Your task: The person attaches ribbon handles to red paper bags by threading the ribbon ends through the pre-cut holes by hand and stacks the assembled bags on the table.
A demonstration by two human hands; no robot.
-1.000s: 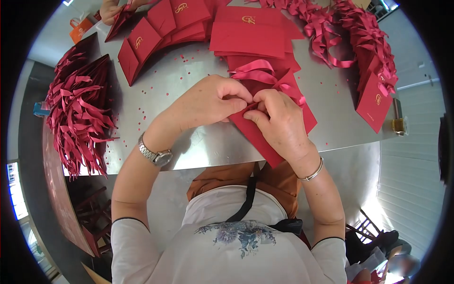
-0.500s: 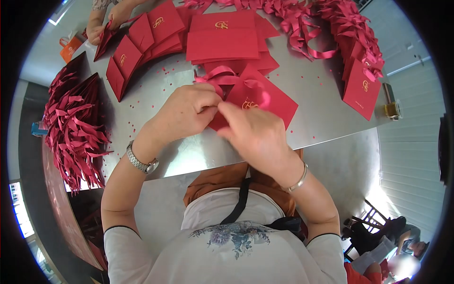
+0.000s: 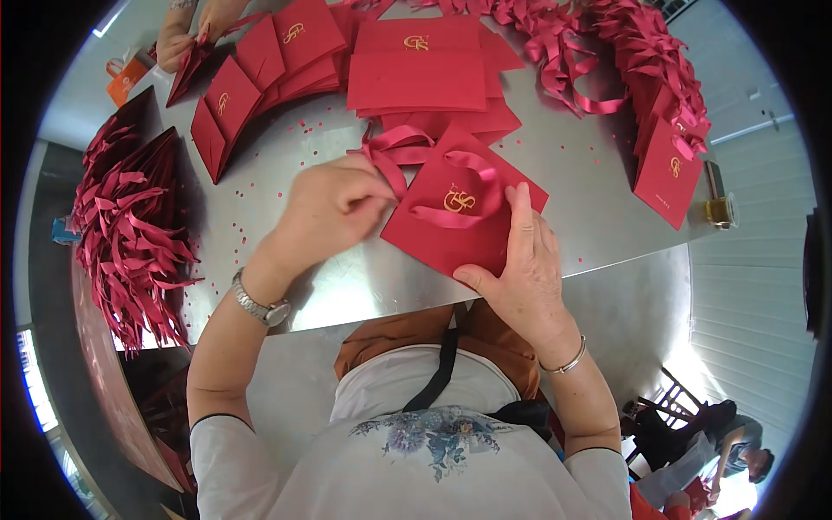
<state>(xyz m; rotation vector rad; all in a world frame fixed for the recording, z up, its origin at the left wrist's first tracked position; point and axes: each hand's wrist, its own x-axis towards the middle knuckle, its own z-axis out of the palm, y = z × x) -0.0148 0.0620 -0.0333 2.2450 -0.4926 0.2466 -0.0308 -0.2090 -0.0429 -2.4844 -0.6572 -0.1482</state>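
Observation:
A red paper bag [image 3: 433, 230] with a gold emblem lies turned at an angle on the metal table before me, a pink ribbon handle [image 3: 446, 217] looped across its face. My right hand [image 3: 527, 264] rests on the bag's right side, fingers stretched and thumb spread along the lower edge. My left hand [image 3: 334, 204] is curled at the bag's left corner, fingertips pressed together; whatever sits in them is hidden. Close by its fingers, loose pink ribbons [image 3: 403, 143] lie beyond the bag.
Stacked red bags [image 3: 416, 78] stand behind, with more bags [image 3: 227, 108] fanned at left. Ribboned bags line the left [image 3: 130, 217] and right [image 3: 667, 165] sides. Red paper dots dot the metal table [image 3: 338, 286]. Another person's hands [image 3: 178, 48] hold a bag at upper left.
My hands have parted: the right moved right and opened onto the bag's edge, while the left drew slightly left. The bag's front and ribbon loop are now uncovered.

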